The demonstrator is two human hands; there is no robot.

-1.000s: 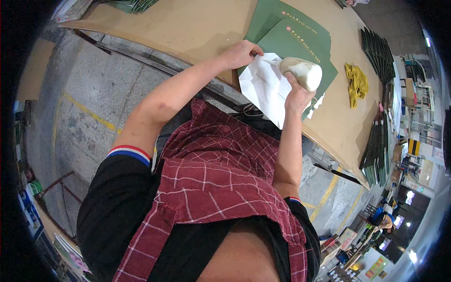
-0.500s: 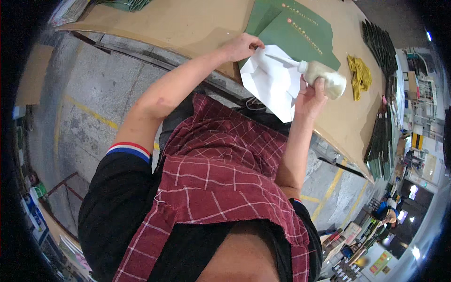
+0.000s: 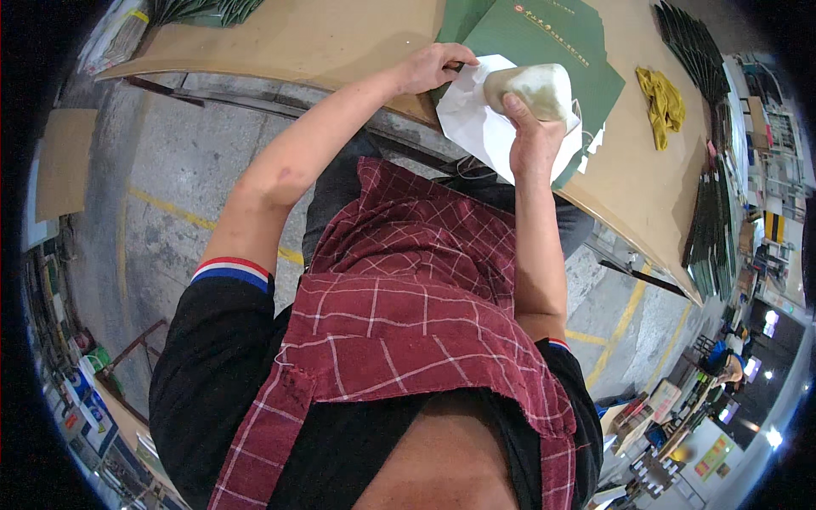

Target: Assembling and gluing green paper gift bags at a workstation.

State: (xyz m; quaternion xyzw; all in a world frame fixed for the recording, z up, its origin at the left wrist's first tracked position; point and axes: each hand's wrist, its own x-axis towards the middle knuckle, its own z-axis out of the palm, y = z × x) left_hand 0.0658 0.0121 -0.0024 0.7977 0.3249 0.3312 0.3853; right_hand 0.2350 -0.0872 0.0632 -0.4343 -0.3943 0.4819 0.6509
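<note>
Bottle (image 3: 541, 85) over white paper (image 3: 478, 130) could drip if my right hand (image 3: 535, 143), gripping it, squeezes hard, while my left hand (image 3: 432, 68) pinches the paper.

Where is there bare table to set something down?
Bare tabletop lies between the yellow cloth and near edge, also between the left hand and upper-left green stack. Crowded: where the right hand holds the bottle over white paper and green folders.
</note>
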